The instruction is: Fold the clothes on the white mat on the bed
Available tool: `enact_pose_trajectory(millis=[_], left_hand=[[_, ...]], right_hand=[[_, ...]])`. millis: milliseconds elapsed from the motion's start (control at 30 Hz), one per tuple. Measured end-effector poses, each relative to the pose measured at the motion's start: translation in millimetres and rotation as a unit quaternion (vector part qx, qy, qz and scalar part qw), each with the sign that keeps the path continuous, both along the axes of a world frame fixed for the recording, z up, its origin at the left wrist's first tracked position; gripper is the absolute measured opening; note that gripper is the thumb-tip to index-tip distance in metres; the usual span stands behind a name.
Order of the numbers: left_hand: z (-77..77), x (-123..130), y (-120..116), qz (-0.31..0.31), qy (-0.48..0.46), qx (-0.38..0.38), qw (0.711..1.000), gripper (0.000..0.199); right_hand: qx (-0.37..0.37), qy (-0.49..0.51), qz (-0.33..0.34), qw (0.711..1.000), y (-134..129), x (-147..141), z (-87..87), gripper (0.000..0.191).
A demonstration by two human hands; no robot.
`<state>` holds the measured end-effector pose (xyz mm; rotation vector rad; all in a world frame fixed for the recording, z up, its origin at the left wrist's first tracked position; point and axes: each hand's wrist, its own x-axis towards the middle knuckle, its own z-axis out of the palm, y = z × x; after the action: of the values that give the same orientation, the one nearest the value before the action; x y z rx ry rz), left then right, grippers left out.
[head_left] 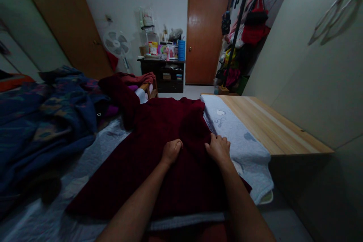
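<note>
A dark red garment [127, 174], perhaps a coat or dress, is spread over the bed in front of me with its wide end nearest. My left hand [171, 151] is closed, pinching the cloth near the garment's middle. At the garment's right edge, my right hand [219, 147] has its fingers bent over the cloth and its thumb on the near side. One dark red sleeve [120, 96] reaches out to the far left. Beneath the garment's right side lies a pale grey quilted pad [241, 147] with printed shapes.
A heap of blue patterned bedding [56, 113] covers the left side. On the right, a wooden board [261, 121] adjoins the pad beside a pale cabinet wall. Farther back are a white fan [116, 43], a cluttered dark shelf [161, 75], a brown door [207, 34] and hanging bags [255, 26].
</note>
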<state>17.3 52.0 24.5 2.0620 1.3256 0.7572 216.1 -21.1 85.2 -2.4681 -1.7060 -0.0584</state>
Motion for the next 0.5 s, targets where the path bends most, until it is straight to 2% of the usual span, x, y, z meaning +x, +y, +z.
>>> enact_pose_trajectory(millis=[200, 300, 400, 500], left_hand=[[-1.9, 1, 0, 0.007, 0.012, 0.003, 1.000, 0.032], [-1.8, 0, 0, 0.004, 0.016, 0.002, 1.000, 0.031], [-1.7, 0, 1, 0.003, 0.020, 0.006, 1.000, 0.030], [-1.8, -1, 1, 0.001, 0.025, 0.008, 1.000, 0.027]], right_hand=[[-0.020, 0.023, 0.018, 0.999, 4, -1, 2.3, 0.039], [0.000, 0.093, 0.070, 0.993, 9, -8, -1.5, 0.045], [0.060, 0.190, 0.156, 0.967, 13, -22, -11.0, 0.050], [0.101, 0.280, 0.211, 0.931, 13, -40, -22.0, 0.054]])
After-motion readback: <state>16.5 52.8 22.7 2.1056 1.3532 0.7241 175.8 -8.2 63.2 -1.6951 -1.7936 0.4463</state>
